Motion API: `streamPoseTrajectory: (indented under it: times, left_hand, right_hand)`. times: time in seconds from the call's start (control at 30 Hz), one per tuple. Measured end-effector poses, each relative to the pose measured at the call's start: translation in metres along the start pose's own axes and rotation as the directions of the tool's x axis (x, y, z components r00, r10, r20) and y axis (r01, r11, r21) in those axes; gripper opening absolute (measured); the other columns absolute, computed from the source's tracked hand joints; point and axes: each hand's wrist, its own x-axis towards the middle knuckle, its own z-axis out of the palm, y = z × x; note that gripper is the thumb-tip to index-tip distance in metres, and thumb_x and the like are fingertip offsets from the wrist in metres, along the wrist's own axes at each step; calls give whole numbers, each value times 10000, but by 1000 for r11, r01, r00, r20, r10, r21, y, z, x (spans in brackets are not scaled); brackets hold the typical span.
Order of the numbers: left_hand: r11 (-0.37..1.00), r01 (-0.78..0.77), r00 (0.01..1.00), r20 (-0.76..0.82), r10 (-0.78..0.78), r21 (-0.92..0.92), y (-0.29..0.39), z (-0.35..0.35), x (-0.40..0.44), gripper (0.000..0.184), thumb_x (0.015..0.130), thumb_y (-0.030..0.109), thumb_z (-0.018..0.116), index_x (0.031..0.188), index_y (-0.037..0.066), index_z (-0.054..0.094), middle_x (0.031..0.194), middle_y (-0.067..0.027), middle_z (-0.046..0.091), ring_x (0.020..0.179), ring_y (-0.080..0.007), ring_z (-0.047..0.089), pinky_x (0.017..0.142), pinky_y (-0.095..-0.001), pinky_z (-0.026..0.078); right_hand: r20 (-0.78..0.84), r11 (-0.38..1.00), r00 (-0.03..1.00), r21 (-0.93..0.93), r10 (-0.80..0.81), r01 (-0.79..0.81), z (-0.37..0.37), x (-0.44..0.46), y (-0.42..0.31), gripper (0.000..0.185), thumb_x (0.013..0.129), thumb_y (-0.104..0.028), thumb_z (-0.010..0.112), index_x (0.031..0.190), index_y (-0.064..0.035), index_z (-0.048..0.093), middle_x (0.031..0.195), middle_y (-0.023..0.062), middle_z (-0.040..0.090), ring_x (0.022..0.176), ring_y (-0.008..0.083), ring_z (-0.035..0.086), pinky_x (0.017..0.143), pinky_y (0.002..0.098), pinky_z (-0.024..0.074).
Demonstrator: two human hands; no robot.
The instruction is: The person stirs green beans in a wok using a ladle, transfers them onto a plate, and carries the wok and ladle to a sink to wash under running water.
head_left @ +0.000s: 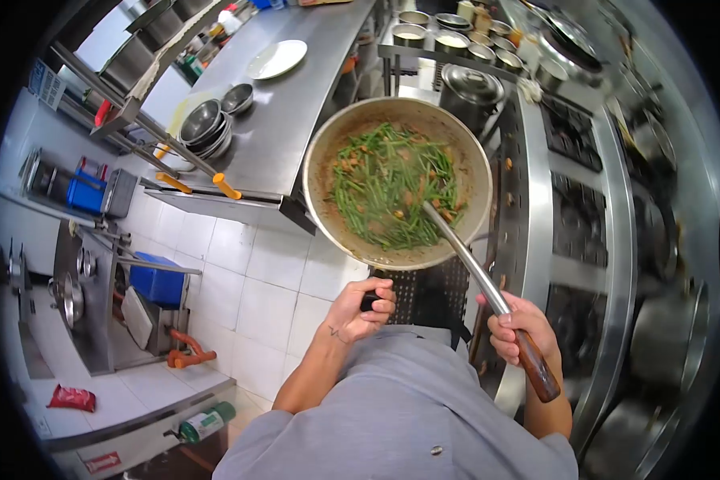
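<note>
A person in a gray top grips the dark handle (370, 302) of a wide, round pan (317, 188) with the left hand (358, 306), the fingers curled closed around it, in a commercial kitchen. The pan is in front of the person, between a steel worktop (280, 128) and a row of gas burners (578, 218), and holds cut green vegetables (392, 188) mixed with small orange-brown pieces (412, 200), spread over its base with the pale inner wall showing around them. The right hand (522, 324) is closed around a long metal utensil (476, 268) with a brown grip (538, 366), its far end resting among the vegetables. On the worktop, a white oval plate (277, 60) lies well apart from a stack of metal bowls (206, 128), with a smaller bowl (238, 99) just beside the stack. Beyond the pan, a metal pot (472, 90) sits with its lid on, its contents hidden, near a group of round, open containers (452, 42), several filled with something pale, too small to identify. At lower left, a blue bin (156, 280) stands near an orange pipe (190, 352), and a red packet (72, 398) lies on a white tiled surface (132, 388).
</note>
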Motion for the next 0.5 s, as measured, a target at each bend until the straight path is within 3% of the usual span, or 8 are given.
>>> streamPoseTrajectory:
  times: [0.17, 0.5]
  left_hand:
    - [944, -328, 943, 42, 329, -33, 53, 61, 40, 159, 925, 105, 432, 775, 53, 434, 690, -3, 436, 545, -86, 417, 351, -184, 325]
    - [696, -694, 701, 44, 711, -185, 213, 152, 90, 125, 904, 92, 470, 783, 64, 450, 692, -2, 462, 552, -91, 427, 350, -184, 299]
  right_hand:
    - [169, 970, 980, -233, 108, -67, 17, 90, -134, 435, 848, -47, 501, 1257, 49, 388, 608, 53, 459, 410, 123, 475, 330, 251, 395]
    - [403, 898, 840, -392, 362, -199, 123, 312, -336, 381, 861, -33, 454, 1228, 65, 433, 600, 29, 433, 390, 101, 449, 293, 237, 361]
